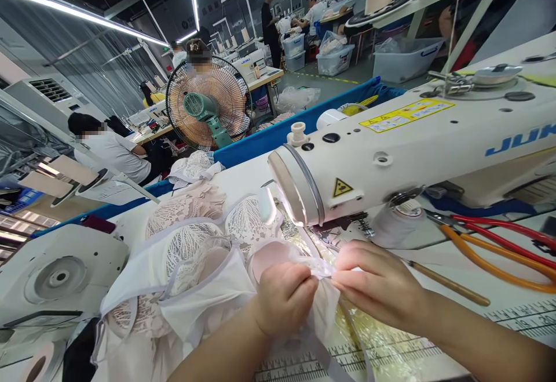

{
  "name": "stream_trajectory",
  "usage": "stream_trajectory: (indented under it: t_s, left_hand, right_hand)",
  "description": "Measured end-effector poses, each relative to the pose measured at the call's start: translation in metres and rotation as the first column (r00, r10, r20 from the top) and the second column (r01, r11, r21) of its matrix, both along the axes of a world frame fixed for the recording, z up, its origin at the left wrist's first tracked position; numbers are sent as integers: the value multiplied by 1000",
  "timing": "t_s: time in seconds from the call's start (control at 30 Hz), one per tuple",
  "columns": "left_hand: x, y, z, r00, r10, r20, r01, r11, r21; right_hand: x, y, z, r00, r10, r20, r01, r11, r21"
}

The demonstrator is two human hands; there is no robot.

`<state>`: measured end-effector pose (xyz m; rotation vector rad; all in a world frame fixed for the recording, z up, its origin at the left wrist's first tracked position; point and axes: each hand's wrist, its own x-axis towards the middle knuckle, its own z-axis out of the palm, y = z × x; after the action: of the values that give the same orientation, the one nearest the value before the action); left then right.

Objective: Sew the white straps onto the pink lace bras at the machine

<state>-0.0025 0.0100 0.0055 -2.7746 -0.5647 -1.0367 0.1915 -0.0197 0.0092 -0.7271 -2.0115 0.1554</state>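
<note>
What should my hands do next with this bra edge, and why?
Probably ease the bra edge toward the sewing machine head: your left hand and right hand both seem to pinch it, and it sits on the machine's near side.

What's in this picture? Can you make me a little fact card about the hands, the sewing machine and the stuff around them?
Left hand: pinches a white bra
Right hand: pinches the same bra, close beside the left
Machine: white JUKI sewing machine, its arm beyond the hands
Pile: lace-cupped bras, left of the hands
Tools: orange-handled tool and red-handled tool, on the right
Table: ruler markings on its surface
Background: big fan; seated person in a white shirt
</note>
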Motion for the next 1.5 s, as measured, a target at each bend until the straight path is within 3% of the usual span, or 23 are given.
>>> stream_trajectory:
  t_s: [0.13,0.33,0.73,1.03,1.5]
  left_hand:
    - [0,1,-1,999,49,20,-49,999,-7]
    - [1,2,-2,996,88,-19,-88,996,-18]
    - [3,2,0,995,74,-72,-73,997,13]
    - [3,2,0,996,64,-68,-62,998,20]
    - [2,2,-2,995,59,-75,-54,997,60]
  right_hand:
    - [0,-4,-2,981,-98,166,93,995,38]
    - [-5,-2,-11,934,-157,322,193,978,-83]
    - [-9,-6,-17,928,-242,282,252,968,0]
    - [-9,-5,-13,937,-184,296,205,978,-41]
    - [-10,-5,-17,936,-206,285,219,976,-12]
